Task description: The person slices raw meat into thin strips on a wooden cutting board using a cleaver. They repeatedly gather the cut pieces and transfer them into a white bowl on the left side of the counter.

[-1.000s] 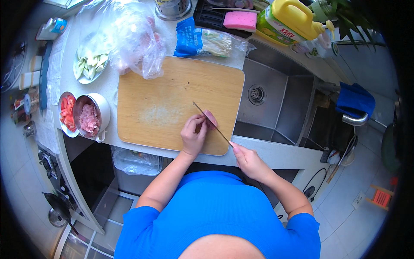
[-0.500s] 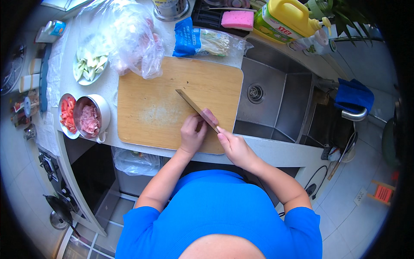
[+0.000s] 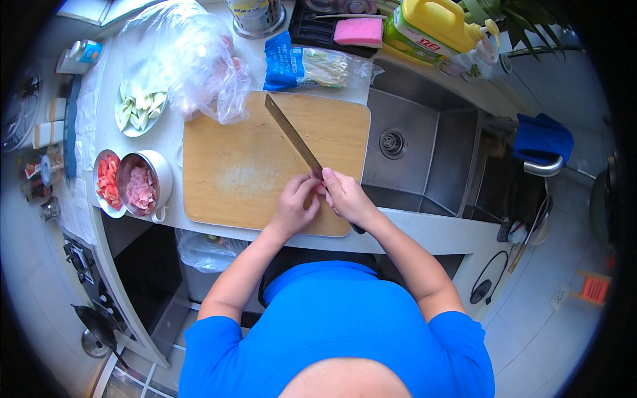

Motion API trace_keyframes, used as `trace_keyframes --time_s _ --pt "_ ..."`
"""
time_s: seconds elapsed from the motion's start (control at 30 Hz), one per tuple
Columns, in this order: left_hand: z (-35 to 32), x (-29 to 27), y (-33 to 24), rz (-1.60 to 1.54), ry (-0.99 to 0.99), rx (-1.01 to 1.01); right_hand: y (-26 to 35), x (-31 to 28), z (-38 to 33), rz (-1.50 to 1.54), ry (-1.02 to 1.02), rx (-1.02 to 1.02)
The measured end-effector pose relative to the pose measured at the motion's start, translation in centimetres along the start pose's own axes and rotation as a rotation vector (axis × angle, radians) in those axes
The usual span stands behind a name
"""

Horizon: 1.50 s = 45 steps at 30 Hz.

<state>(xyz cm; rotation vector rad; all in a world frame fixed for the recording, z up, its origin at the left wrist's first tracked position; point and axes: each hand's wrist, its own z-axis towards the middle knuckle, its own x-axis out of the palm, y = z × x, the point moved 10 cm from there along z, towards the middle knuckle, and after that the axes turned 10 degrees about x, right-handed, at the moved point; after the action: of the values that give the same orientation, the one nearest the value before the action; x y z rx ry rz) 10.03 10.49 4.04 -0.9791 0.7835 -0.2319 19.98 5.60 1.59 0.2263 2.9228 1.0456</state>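
A long-bladed kitchen knife (image 3: 292, 134) slants over the wooden cutting board (image 3: 232, 146), its tip toward the far edge. My right hand (image 3: 346, 198) is closed around its dark handle, near the board's front right corner. Against it, my left hand (image 3: 294, 205) has its fingers bent and drawn together close to the base of the blade. A bit of pink shows where the hands meet; whether it is meat or fingertips is unclear. Left of the board, a metal cup (image 3: 162, 174) holds chopped pink meat (image 3: 141, 191).
Beside the cup are a dish of cut red pieces (image 3: 108, 179) and a bowl of pale green slices (image 3: 141, 109). A clear plastic bag (image 3: 206, 73) overlaps the board's far left corner. Bagged enoki mushrooms (image 3: 325, 68) lie behind it. Right of the board is a steel sink (image 3: 411, 169).
The knife has swung up and away, its tip now near the board's far edge. My right hand has shifted left against my left hand. The pink meat piece beside the blade is now mostly hidden.
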Motion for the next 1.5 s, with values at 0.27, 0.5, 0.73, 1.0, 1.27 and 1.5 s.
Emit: trace_keyframes --time_s 0.27,0.5,0.73,1.0,1.27,1.5 --pt "-0.6 -0.2 -0.5 0.096 0.065 0.195 1.8 -2.9 -7.2 -0.306 -0.098 -0.12" --pt "-0.5 0.1 -0.3 0.12 0.107 0.248 -3.1 -2.9 -10.4 -0.45 -0.126 -0.056" --pt "-0.8 0.5 1.0 0.081 0.129 0.134 -2.9 -1.0 -6.8 -0.427 -0.179 -0.159" --pt "0.4 0.0 -0.9 0.125 0.195 0.278 -2.3 -1.7 -4.6 0.156 0.038 -0.008" --pt "1.5 2.1 0.8 -0.533 0.327 -0.283 -1.6 -5.3 -9.6 0.287 0.016 -0.014" --pt "2.6 1.0 1.3 -0.076 0.308 -0.307 -4.0 -4.8 -10.0 0.247 0.011 0.037"
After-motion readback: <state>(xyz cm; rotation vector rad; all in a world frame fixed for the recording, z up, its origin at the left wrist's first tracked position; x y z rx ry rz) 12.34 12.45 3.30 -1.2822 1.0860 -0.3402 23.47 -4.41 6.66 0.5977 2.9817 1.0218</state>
